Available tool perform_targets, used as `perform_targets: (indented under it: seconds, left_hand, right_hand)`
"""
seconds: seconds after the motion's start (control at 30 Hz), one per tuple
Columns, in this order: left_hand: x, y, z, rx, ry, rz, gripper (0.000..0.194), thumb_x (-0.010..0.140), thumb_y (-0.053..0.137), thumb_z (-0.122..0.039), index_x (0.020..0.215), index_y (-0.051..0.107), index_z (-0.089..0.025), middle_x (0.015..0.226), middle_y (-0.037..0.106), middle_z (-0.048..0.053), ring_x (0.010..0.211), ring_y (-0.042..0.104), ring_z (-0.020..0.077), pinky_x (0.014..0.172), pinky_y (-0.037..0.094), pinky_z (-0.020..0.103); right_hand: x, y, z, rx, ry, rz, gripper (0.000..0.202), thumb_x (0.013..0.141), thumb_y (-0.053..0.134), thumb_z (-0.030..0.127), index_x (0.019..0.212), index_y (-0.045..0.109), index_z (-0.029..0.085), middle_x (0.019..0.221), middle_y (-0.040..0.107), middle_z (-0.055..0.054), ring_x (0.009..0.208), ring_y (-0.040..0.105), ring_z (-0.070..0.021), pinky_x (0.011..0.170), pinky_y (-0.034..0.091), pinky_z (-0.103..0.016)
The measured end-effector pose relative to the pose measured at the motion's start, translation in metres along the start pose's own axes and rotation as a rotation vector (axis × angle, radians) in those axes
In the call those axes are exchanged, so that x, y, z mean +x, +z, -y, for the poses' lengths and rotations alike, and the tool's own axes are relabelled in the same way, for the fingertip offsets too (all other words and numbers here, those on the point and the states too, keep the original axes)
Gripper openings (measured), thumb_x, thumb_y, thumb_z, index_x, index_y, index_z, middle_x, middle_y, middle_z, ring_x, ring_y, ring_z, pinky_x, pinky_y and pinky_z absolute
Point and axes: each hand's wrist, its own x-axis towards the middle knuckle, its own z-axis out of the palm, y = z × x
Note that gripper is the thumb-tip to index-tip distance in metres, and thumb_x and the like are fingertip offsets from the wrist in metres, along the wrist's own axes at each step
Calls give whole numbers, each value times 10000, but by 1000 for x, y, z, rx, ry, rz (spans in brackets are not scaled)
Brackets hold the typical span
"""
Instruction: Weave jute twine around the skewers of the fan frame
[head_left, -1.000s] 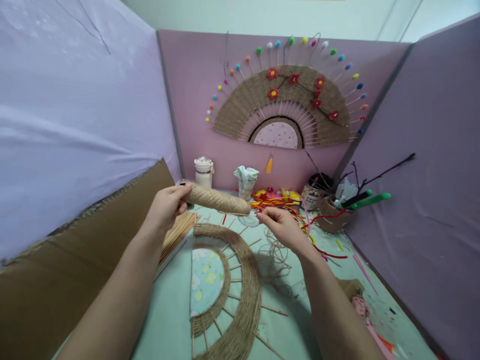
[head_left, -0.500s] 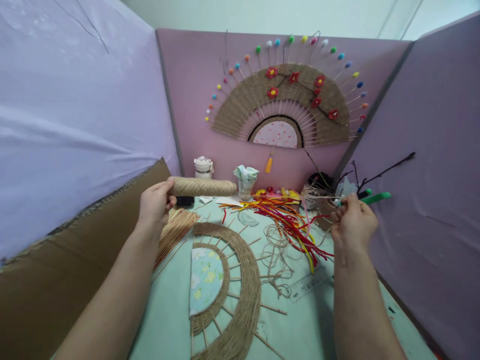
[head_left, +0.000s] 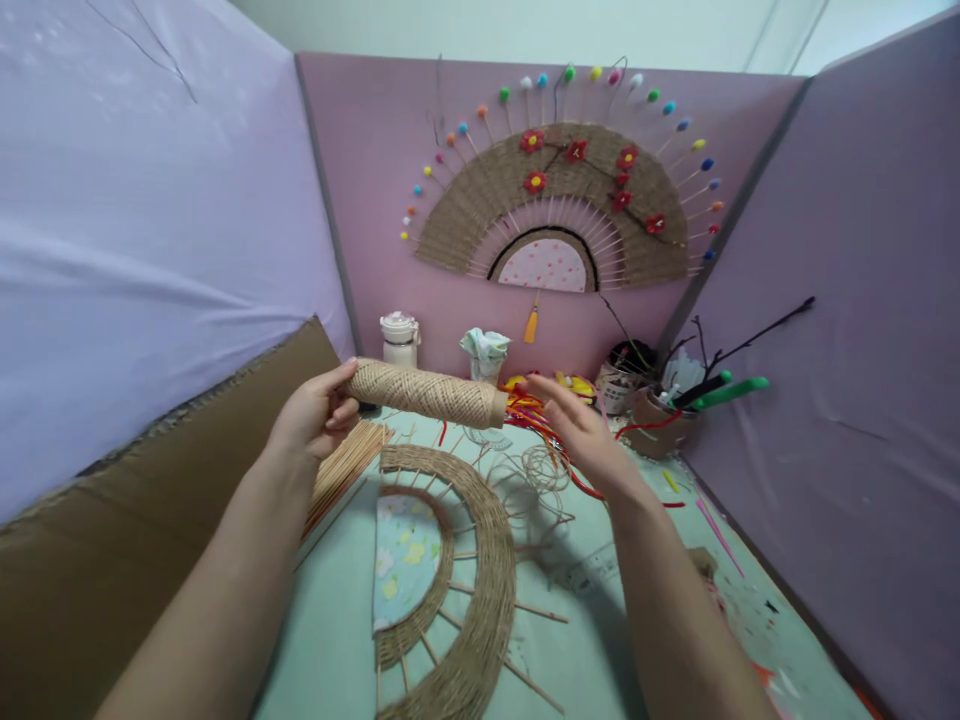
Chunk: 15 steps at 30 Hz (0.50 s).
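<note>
My left hand (head_left: 319,408) grips one end of a tan roll of twine (head_left: 424,388), held level above the table. Its cardboard core shows at the right end. My right hand (head_left: 574,425) is just to the right of that end, apart from it, fingers stretched out; I see nothing held in it. Beneath lies a half-round woven fan (head_left: 495,540) with wooden sticks poking out and a flowered cloth half-circle (head_left: 409,560) at its centre. Loose loops of twine (head_left: 546,470) lie beyond its right side.
A bundle of thin sticks (head_left: 345,465) lies at left beside a cardboard sheet (head_left: 187,480). Behind stand a white bottle (head_left: 400,340), a cup with cloth (head_left: 484,350) and a pot holding green-handled scissors (head_left: 731,392). A finished fan (head_left: 480,215) hangs on the back panel.
My right hand has let go of the strand it held at far right and come left to the roll. The roll has tilted, its free end lower and nearer.
</note>
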Motion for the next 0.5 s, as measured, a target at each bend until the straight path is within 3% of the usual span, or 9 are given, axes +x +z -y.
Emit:
perform_targets:
  seconds: [0.1, 0.2, 0.27, 0.33, 0.5]
  left_hand:
    - [-2, 2, 1, 19, 12, -1, 213, 821, 527, -245, 627, 480, -172, 303, 318, -85, 206, 218, 28, 245, 151, 138]
    - [-3, 2, 0, 51, -12, -7, 244, 826, 523, -285, 613, 471, -178, 276, 281, -87, 209, 207, 33, 254, 147, 141]
    - [-4, 1, -2, 76, -24, 2, 246, 817, 534, -306, 615, 473, -180, 274, 274, -89, 211, 200, 34, 257, 138, 142]
    - [-5, 0, -3, 108, -26, 30, 241, 797, 560, -313, 616, 480, -176, 281, 271, -93, 214, 199, 31, 259, 130, 141]
    - [-5, 0, 1, 193, 130, -4, 176, 741, 622, -267, 665, 551, -124, 383, 371, -77, 237, 267, 12, 249, 125, 130]
  right_hand:
    - [-6, 26, 9, 145, -1, 355, 520, 801, 549, 485, 1246, 490, 223, 1224, 575, -97, 1141, 520, -215, 952, 409, -368]
    - [-8, 45, 3, 148, 74, 466, 402, 770, 610, 384, 1118, 570, 185, 1027, 653, -86, 940, 599, -200, 823, 462, -336]
    - [-6, 51, -2, 107, 122, 400, 241, 780, 584, 339, 932, 629, 156, 785, 649, -45, 728, 587, -159, 690, 458, -292]
    - [-3, 51, -7, 109, 139, 246, 211, 801, 534, 341, 780, 621, 150, 615, 556, 3, 576, 497, -115, 570, 403, -248]
    - [5, 28, -8, 275, 137, -222, 281, 799, 532, 444, 702, 529, 180, 526, 386, 59, 492, 357, -87, 486, 306, -222]
